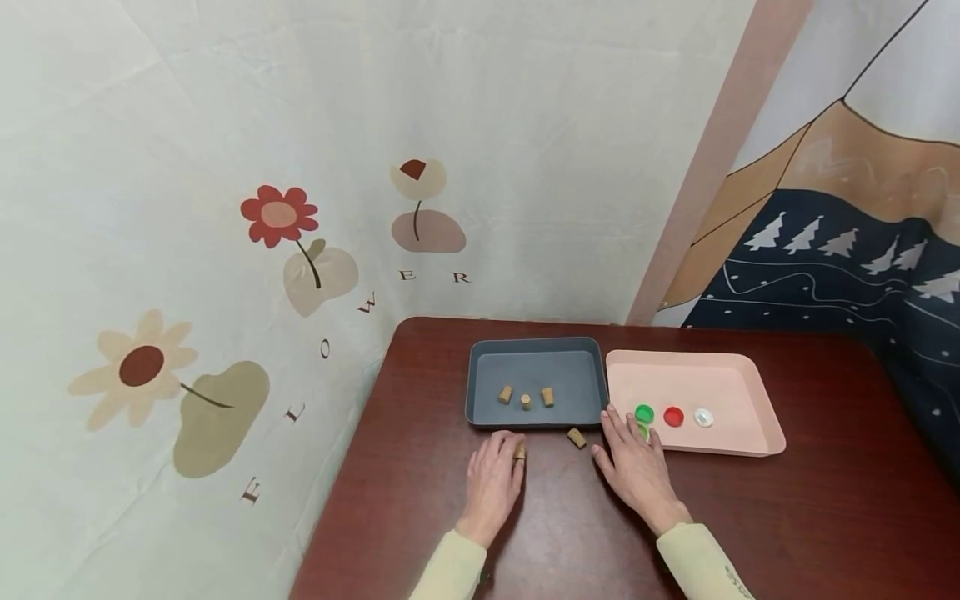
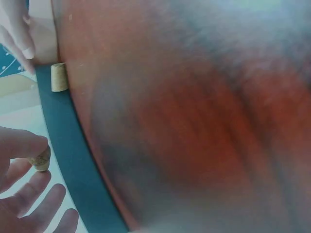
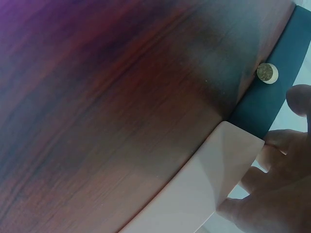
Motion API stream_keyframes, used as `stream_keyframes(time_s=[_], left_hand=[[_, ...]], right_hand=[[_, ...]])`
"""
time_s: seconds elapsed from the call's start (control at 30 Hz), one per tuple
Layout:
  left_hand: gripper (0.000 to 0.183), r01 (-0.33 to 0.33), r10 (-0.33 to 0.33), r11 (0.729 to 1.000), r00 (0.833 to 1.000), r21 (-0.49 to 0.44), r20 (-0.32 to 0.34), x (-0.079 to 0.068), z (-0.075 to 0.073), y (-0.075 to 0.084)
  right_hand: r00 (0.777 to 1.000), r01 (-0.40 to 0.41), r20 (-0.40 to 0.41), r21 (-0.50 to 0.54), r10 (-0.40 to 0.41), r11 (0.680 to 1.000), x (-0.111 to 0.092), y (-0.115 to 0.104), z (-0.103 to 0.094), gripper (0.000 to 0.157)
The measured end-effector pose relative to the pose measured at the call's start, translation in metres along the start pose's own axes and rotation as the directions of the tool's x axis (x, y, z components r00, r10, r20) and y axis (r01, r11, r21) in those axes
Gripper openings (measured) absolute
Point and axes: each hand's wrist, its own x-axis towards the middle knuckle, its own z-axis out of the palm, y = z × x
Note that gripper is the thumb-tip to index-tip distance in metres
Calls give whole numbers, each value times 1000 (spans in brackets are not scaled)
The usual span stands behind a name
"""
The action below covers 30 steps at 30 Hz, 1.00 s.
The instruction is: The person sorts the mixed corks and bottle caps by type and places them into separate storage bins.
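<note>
My left hand (image 1: pixel 492 479) pinches a cork (image 2: pixel 41 160) between thumb and fingers, in front of the grey-blue tray (image 1: pixel 536 367). Another cork (image 1: pixel 577 437) lies on the table between my hands, close to that tray's near side. Inside the grey-blue tray are three corks, one of them the middle cork (image 1: pixel 526 402). My right hand (image 1: pixel 637 475) has its fingers spread and holds nothing. Its fingertips lie at the near left edge of the pink tray (image 1: pixel 690 375), partly hiding a green bottle cap (image 1: pixel 642 430).
The pink tray also holds another green cap (image 1: pixel 644 413), a red cap (image 1: pixel 673 417) and a white cap (image 1: pixel 703 417). Both trays stand side by side on a dark red-brown table (image 1: pixel 825 400). A printed curtain (image 1: pixel 562 167) hangs behind the table.
</note>
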Motion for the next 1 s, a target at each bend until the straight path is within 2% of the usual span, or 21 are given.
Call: stream_keyframes(time_s=[0.27,0.5,0.8,1.0], left_hand=[[44,-21,18,999,997,-39,-81,12,-12,2],[45,-38,23,995,986,-90,-164,26,-20,5],[43,-6,-15,990,988,-138,-155,45,-33,11],[40,-4,-18,986,992,-166,-127,61,-30,13]], right_hand=[[1000,-4,7,-5,4,1000,0,0,0,65],[1000,0,1,-1,0,1000,0,0,0,64],[1000,-2,4,-3,2,1000,0,1,2,65],[1000,-2,3,-4,2,1000,0,-1,1,65]])
